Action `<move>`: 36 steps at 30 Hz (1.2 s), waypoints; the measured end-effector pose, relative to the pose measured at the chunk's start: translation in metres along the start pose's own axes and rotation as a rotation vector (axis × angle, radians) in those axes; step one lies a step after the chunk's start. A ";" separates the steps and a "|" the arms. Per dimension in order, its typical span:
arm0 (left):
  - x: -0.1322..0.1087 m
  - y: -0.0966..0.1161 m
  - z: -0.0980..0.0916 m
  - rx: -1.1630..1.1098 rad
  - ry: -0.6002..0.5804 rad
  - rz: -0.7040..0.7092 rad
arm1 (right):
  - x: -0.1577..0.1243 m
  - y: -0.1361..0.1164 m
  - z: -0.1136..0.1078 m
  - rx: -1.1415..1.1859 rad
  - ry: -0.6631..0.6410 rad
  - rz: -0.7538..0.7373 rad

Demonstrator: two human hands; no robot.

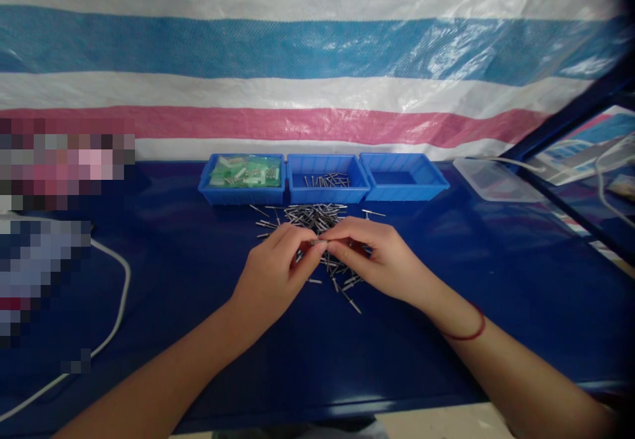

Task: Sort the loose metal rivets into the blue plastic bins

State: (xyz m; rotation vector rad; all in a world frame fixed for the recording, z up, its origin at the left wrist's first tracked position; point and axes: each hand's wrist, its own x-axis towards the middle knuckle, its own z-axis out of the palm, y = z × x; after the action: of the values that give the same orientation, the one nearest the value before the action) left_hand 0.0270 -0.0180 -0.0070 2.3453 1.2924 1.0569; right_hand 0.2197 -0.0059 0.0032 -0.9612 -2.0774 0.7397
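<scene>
A loose heap of several small metal pins [317,217] lies on the dark blue table [198,280], just in front of three blue bins. My left hand [275,270] and my right hand [374,257] meet above the heap, fingertips touching. Both pinch one small metal pin [320,242] between thumb and fingers. The other fingers are curled. More pins lie scattered under and beside my right hand.
The left blue bin [242,191] holds green-tinted bagged parts, the middle bin [327,191] a few pins, the right bin [404,181] nothing visible. A clear plastic lid [496,181] lies at the right. A white cable [116,307] curves at the left. A striped tarp hangs behind.
</scene>
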 end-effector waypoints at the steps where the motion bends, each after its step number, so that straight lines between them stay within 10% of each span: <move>1: 0.000 0.001 -0.001 0.008 0.001 0.002 | 0.000 0.000 0.000 -0.003 -0.023 -0.002; 19: 0.002 -0.001 -0.003 0.173 -0.260 -0.027 | 0.067 0.029 -0.018 -0.388 0.373 0.049; 36: 0.010 -0.021 0.001 0.360 -0.329 0.082 | 0.011 0.034 -0.021 -0.084 0.350 0.219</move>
State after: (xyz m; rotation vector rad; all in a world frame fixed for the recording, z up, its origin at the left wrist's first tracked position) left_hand 0.0181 0.0023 -0.0138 2.7067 1.3539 0.4520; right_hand 0.2446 0.0257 -0.0053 -1.2813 -1.7264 0.5486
